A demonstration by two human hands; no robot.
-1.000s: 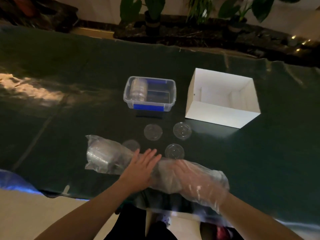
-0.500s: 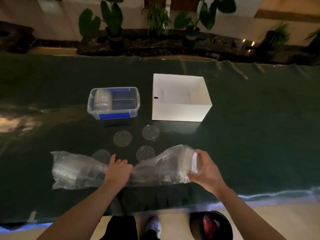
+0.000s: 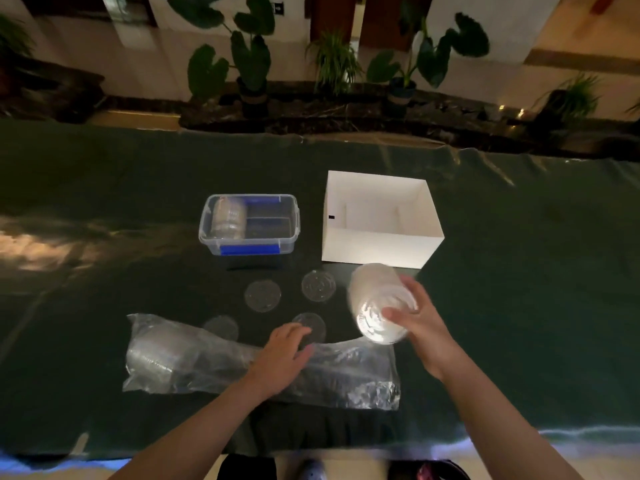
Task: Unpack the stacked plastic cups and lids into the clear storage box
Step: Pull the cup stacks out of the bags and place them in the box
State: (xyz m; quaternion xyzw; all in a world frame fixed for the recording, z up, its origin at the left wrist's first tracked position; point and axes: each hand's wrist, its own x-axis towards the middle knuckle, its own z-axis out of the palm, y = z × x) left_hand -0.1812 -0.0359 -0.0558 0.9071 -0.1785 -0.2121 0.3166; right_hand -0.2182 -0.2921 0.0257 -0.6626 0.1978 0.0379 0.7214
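A long clear plastic bag (image 3: pixel 207 362) lies along the table's near side, with stacked cups still inside its left end. My left hand (image 3: pixel 282 355) rests flat on the bag's middle, fingers spread. My right hand (image 3: pixel 420 327) grips a short stack of clear cups (image 3: pixel 375 303), held in the air above the table to the right of the bag's open end. Several clear lids lie flat between bag and boxes, for example a lid (image 3: pixel 318 285). The clear storage box (image 3: pixel 249 223) with blue clips stands further back and holds a cup stack at its left.
An open white cardboard box (image 3: pixel 377 251) stands right of the storage box. The table is covered in dark green glossy cloth (image 3: pixel 519 271). Potted plants line the far side beyond the table. The table's near edge runs just below the bag.
My right hand has pulled the cup stack out of the bag's right end and lifted it up and away from the table. My left hand stayed on the bag, which now lies flatter.
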